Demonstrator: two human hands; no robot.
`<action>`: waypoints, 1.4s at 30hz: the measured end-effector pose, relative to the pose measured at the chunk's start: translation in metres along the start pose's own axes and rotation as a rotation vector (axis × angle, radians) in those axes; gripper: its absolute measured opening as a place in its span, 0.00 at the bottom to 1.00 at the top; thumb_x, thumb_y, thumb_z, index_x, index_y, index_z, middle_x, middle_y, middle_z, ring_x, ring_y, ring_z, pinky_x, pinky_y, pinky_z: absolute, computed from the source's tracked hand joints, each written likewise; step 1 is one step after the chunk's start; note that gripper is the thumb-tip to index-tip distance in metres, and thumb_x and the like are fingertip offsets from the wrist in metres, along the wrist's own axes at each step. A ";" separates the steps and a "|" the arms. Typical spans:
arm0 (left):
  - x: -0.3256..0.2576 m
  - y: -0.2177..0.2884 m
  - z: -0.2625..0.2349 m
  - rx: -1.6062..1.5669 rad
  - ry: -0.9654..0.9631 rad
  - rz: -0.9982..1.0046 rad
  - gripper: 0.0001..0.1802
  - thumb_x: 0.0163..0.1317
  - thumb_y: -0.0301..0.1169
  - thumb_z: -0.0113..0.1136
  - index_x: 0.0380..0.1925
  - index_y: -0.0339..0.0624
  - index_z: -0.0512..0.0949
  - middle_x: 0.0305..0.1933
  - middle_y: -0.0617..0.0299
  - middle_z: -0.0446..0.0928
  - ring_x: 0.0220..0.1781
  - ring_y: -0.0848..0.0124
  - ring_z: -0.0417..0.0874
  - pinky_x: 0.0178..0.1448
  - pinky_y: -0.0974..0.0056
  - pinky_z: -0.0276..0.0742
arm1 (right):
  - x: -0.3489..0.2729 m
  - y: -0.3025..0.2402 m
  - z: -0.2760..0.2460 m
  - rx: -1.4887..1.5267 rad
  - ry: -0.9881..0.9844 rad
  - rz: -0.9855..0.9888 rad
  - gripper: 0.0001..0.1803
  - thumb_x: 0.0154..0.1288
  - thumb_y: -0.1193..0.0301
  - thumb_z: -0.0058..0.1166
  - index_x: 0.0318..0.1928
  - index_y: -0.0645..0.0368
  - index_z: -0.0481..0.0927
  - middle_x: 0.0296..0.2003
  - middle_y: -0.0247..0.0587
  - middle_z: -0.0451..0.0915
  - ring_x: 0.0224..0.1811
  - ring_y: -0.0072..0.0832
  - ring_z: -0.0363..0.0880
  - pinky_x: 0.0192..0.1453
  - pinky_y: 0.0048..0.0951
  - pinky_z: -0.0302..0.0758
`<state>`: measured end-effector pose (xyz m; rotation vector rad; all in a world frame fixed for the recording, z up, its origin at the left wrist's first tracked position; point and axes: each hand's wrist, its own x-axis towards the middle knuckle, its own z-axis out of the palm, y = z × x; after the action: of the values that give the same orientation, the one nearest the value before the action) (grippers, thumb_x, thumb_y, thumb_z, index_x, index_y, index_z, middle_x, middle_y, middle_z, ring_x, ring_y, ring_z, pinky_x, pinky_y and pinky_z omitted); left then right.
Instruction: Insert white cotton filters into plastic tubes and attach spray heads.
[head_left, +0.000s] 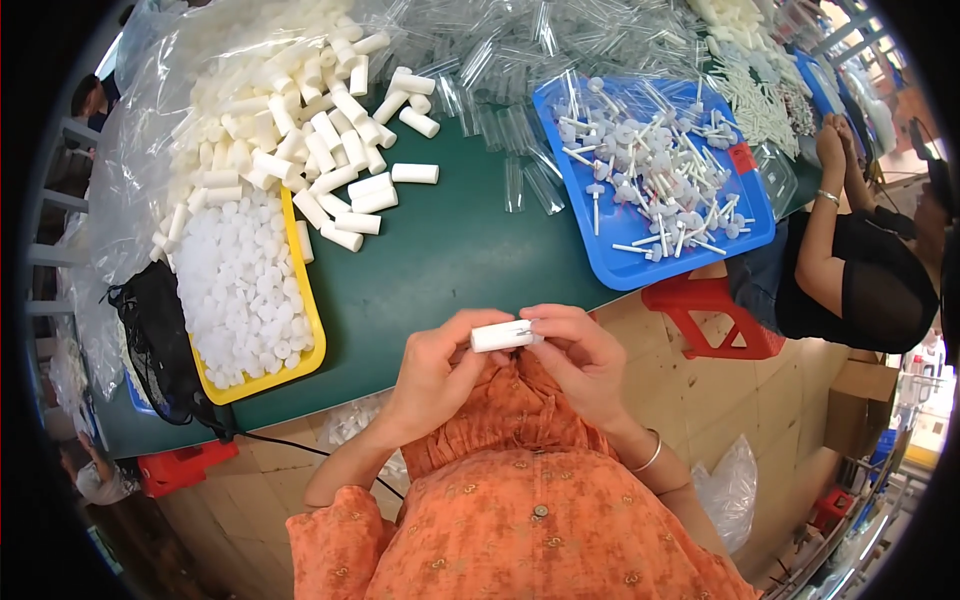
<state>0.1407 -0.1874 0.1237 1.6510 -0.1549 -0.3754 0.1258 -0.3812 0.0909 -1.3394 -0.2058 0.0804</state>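
Just off the table's front edge, my left hand [435,368] holds a white foam-like cylinder [492,337] between thumb and fingers. It lies roughly level, pointing to the right. At its right end my right hand [585,355] pinches a small translucent piece [526,334]; whether that piece is inside the cylinder or only against it, I cannot tell. To the left, a yellow tray [318,335] is heaped with small whitish translucent caps [245,290]. On the right, a blue tray [610,262] holds many white sticks with translucent caps [655,180] on them.
Loose white cylinders [330,140] pile up at the back left of the green table [440,240], beside plastic sheeting. Clear tubes [520,50] lie at the back. A black mesh bag [150,340] hangs by the yellow tray. A person [850,270] sits at the right near a red stool [715,315].
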 end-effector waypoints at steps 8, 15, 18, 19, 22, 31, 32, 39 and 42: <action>0.000 0.002 0.004 -0.537 -0.063 -0.295 0.16 0.63 0.20 0.42 0.51 0.39 0.66 0.42 0.63 0.71 0.39 0.79 0.69 0.44 0.72 0.68 | 0.002 -0.002 0.009 -0.431 0.006 -0.333 0.16 0.61 0.87 0.56 0.48 0.60 0.80 0.49 0.46 0.79 0.49 0.32 0.81 0.49 0.27 0.78; 0.017 -0.007 -0.001 -0.514 -0.035 -0.270 0.11 0.63 0.23 0.41 0.44 0.40 0.70 0.41 0.63 0.72 0.39 0.77 0.67 0.46 0.71 0.67 | 0.013 -0.012 0.008 -0.432 -0.051 -0.158 0.19 0.57 0.84 0.60 0.50 0.61 0.78 0.48 0.44 0.79 0.50 0.36 0.78 0.53 0.30 0.74; 0.030 -0.006 -0.005 -0.470 -0.048 -0.296 0.13 0.63 0.23 0.42 0.46 0.39 0.71 0.43 0.62 0.73 0.41 0.76 0.70 0.48 0.71 0.68 | 0.031 -0.030 0.005 -0.755 -0.122 -0.319 0.21 0.53 0.82 0.63 0.49 0.60 0.77 0.46 0.42 0.79 0.48 0.38 0.78 0.51 0.33 0.72; 0.033 -0.001 -0.001 -0.465 -0.049 -0.294 0.13 0.63 0.23 0.42 0.46 0.39 0.71 0.43 0.62 0.73 0.41 0.76 0.70 0.48 0.71 0.68 | 0.037 -0.037 0.002 -0.943 -0.159 -0.427 0.22 0.51 0.81 0.65 0.48 0.59 0.77 0.44 0.41 0.79 0.46 0.39 0.78 0.49 0.34 0.72; 0.039 0.026 0.009 -0.317 -0.129 -0.193 0.15 0.67 0.24 0.46 0.53 0.39 0.73 0.45 0.62 0.77 0.46 0.75 0.74 0.51 0.68 0.70 | 0.043 -0.025 -0.004 -1.009 -0.090 -0.495 0.19 0.49 0.80 0.66 0.44 0.57 0.77 0.41 0.39 0.80 0.41 0.37 0.78 0.46 0.36 0.72; 0.137 -0.002 -0.031 1.276 0.078 0.854 0.21 0.48 0.20 0.58 0.45 0.46 0.78 0.44 0.56 0.73 0.47 0.59 0.73 0.48 0.58 0.69 | 0.025 -0.027 -0.014 -0.785 0.012 -0.270 0.11 0.55 0.82 0.61 0.39 0.60 0.77 0.38 0.42 0.81 0.37 0.37 0.78 0.39 0.32 0.75; 0.139 -0.004 -0.031 1.317 0.063 0.862 0.22 0.47 0.21 0.58 0.46 0.47 0.78 0.46 0.56 0.72 0.48 0.58 0.73 0.49 0.58 0.68 | 0.022 -0.026 -0.016 -0.719 0.031 -0.232 0.11 0.58 0.83 0.58 0.42 0.61 0.79 0.39 0.41 0.80 0.39 0.33 0.78 0.41 0.29 0.74; 0.089 0.018 -0.023 0.608 -0.050 0.356 0.14 0.55 0.20 0.62 0.40 0.38 0.70 0.48 0.53 0.81 0.49 0.58 0.84 0.55 0.62 0.78 | 0.026 -0.040 -0.030 -0.313 0.034 -0.088 0.14 0.63 0.82 0.56 0.49 0.62 0.82 0.42 0.39 0.78 0.41 0.24 0.76 0.42 0.21 0.72; 0.048 0.020 -0.017 0.016 -0.192 0.111 0.13 0.62 0.20 0.56 0.45 0.37 0.67 0.45 0.53 0.80 0.49 0.71 0.81 0.54 0.63 0.78 | 0.026 -0.040 -0.025 -0.193 0.052 -0.073 0.12 0.64 0.82 0.57 0.47 0.62 0.82 0.41 0.38 0.78 0.39 0.23 0.76 0.41 0.22 0.72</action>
<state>0.1935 -0.1894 0.1369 1.6131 -0.3928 -0.4486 0.1533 -0.4098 0.1265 -1.5231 -0.2220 -0.0367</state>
